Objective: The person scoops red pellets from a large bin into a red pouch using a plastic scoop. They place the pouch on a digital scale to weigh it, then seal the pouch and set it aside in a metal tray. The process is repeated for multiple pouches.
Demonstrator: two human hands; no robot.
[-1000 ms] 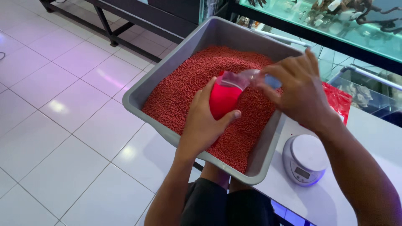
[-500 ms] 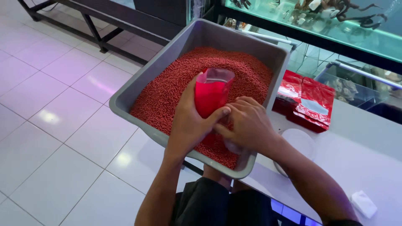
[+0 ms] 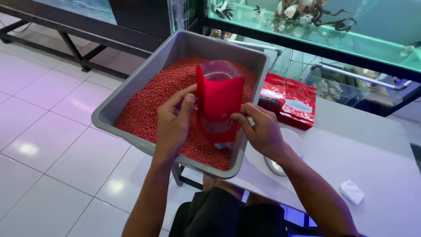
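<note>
- The red pouch stands upright above the grey tub, held between both hands over the near half of the tub's bed of red pellets.
- Hidden or unclear: the pouch's bottom edge sits behind the fingers, so whether it touches the pellets cannot be told. How full the pouch is cannot be made out either. A round scale on the white table is mostly covered by the right wrist and the tub's corner.
- The left hand is partly closed, thumb and forefinger pinching the pouch's left edge, the other fingers curled behind.
- The right hand is also partly closed, its fingertips pressed on the pouch's lower right edge.
- The pouch is glossy red with a clear inner panel, its top pulled open into a rounded mouth.
- Just right of the tub, 2 flat red packets lie on the table; a small white scrap lies well apart near the table's front edge.
- An aquarium runs behind the table.
</note>
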